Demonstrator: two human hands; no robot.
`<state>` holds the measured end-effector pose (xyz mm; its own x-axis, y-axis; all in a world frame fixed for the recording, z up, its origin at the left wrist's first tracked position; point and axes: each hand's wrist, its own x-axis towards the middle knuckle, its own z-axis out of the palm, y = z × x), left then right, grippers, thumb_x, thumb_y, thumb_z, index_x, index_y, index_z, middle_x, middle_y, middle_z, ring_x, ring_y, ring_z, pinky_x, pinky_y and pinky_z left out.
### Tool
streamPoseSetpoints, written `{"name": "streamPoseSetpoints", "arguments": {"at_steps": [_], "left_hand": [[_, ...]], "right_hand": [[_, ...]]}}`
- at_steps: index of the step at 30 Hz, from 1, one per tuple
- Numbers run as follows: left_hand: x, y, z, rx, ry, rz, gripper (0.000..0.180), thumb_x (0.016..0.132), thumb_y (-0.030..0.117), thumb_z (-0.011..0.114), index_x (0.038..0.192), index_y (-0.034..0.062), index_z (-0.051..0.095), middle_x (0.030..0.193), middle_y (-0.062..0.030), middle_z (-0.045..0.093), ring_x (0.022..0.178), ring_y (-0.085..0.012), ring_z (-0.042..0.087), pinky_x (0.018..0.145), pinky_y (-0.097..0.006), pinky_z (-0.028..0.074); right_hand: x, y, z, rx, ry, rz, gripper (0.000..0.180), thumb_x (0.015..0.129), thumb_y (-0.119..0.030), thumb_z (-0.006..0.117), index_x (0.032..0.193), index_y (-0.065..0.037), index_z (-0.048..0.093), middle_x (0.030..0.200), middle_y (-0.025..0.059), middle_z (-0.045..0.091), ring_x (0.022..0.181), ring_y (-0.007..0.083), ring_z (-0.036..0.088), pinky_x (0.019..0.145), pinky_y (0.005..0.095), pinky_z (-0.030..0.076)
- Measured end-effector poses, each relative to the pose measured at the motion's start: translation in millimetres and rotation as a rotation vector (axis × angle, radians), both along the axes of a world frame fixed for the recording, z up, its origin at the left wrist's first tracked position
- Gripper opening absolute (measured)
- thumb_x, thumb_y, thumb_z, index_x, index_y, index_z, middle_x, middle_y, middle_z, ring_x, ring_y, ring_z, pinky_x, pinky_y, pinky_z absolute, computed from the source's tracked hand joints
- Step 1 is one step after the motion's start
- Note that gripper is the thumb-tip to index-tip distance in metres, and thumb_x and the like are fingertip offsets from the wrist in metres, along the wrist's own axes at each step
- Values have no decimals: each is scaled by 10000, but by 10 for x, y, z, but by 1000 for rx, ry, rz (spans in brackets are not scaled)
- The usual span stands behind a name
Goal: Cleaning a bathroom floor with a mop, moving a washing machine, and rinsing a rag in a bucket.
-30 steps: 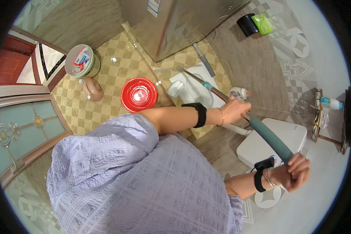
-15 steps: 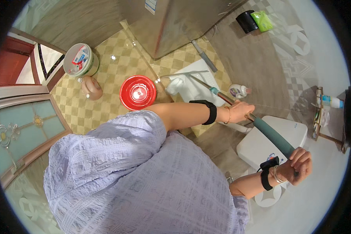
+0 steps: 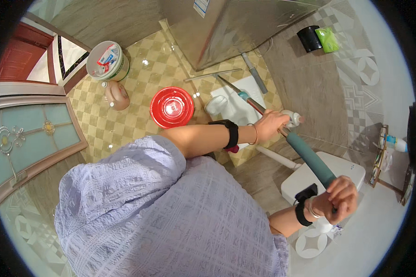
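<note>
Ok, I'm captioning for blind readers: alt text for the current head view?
A person's left hand and right hand grip a long-handled wiper over a squat toilet. A red basin stands on the checkered floor to the left.

The floor [image 3: 125, 127] is checkered in pale yellow and olive. On it stand a whitish bucket [image 3: 123, 70], a brownish jug [image 3: 117, 96] just beside, and a red basin [image 3: 171, 122] (this one is round). Near the white squat pan [image 3: 250, 88], which is set into the floor, are a grey-handled tool [image 3: 258, 80] and a white bottle [image 3: 291, 119].
</note>
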<state>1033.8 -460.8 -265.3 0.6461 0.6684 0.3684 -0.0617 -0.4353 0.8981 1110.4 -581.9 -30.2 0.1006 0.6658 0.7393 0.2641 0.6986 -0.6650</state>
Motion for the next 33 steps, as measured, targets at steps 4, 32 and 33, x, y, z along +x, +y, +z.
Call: {"name": "streamPoseSetpoints", "arguments": {"at_steps": [4,32,33], "left_hand": [[-175,-249,340,-77,-25,-101,258,685,46,612,852,101,423,764,-58,483,827,-260,505,766,-364,298],[-883,1863,554,-180,-221,190,183,940,237,377,794,138,325,623,22,259,596,-108,286,671,-321,339],[-840,1819,517,-172,-235,228,216,943,239,366,771,126,301,638,17,252,587,-124,291,668,-324,344]], "right_hand": [[46,-162,318,-28,54,51,302,737,-211,482,525,-114,289,513,26,382,392,117,403,412,231,385],[-408,1640,-6428,-1801,140,-511,530,733,-408,577,1081,-14,508,1085,252,534,996,393,522,817,440,443],[-342,1631,-6545,-1819,162,-535,530,733,-408,577,1081,-14,508,1085,252,534,996,393,522,817,440,443]]}}
